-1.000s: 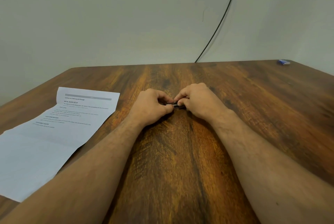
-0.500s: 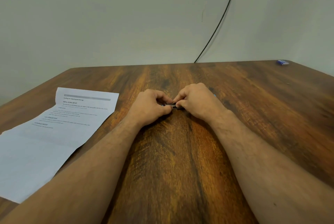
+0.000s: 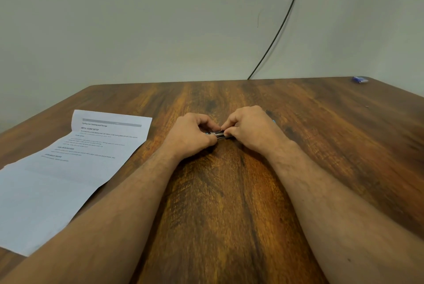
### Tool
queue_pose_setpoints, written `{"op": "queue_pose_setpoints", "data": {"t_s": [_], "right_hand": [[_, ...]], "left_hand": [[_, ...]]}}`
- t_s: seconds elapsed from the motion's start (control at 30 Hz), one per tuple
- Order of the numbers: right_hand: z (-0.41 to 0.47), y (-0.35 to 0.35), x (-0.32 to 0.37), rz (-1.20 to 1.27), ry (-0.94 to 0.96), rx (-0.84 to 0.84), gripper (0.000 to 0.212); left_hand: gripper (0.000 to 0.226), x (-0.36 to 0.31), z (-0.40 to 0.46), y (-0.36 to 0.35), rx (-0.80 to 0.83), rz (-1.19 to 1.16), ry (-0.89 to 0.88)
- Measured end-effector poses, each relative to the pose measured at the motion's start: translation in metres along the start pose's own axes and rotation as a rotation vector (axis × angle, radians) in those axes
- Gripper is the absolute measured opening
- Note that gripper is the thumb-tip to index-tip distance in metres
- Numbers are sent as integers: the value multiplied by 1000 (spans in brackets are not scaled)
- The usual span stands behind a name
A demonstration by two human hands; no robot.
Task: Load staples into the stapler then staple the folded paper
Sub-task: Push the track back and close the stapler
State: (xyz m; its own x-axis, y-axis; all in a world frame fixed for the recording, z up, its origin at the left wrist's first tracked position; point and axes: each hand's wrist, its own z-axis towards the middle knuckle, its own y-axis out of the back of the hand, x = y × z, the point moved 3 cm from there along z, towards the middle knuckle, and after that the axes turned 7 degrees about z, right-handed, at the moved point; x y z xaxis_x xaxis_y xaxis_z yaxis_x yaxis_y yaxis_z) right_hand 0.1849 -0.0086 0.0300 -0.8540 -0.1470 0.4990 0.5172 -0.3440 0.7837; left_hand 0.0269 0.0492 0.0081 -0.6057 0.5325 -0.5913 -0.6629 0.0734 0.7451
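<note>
Currently both hands are working together at table (image 3: 229,192) centre: left hand (image 3: 190,134) and right hand (image 3: 250,128) are pinching the small stapler (image 3: 216,135) between fingertips, its long axis running left to right between them. Staples cannot be made out. Judging by this, loading is under way. Paper (image 3: 68,169) is lying flat, well apart to the left, nearer the left arm; nothing is blocking that path. A blue box (image 3: 360,79) is sitting at the far right corner.
</note>
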Motion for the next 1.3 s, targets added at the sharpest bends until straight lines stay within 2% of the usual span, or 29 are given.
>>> {"op": "queue_pose_setpoints", "data": {"t_s": [0.83,1.07,1.17,1.3], "right_hand": [[0,-2,-4,83,-9,21,18],[-9,8,-9,-38,-125,17,46],[-10,10,-12,-79,-204,-3,40],[-10,8,-16,-60,-203,-40,28]], "left_hand": [[17,-3,-2,2,19,-44,33],[16,-4,-2,0,-47,-44,27],[16,-4,-3,2,-94,-60,4],[16,-2,-3,2,-81,-68,-17]]}}
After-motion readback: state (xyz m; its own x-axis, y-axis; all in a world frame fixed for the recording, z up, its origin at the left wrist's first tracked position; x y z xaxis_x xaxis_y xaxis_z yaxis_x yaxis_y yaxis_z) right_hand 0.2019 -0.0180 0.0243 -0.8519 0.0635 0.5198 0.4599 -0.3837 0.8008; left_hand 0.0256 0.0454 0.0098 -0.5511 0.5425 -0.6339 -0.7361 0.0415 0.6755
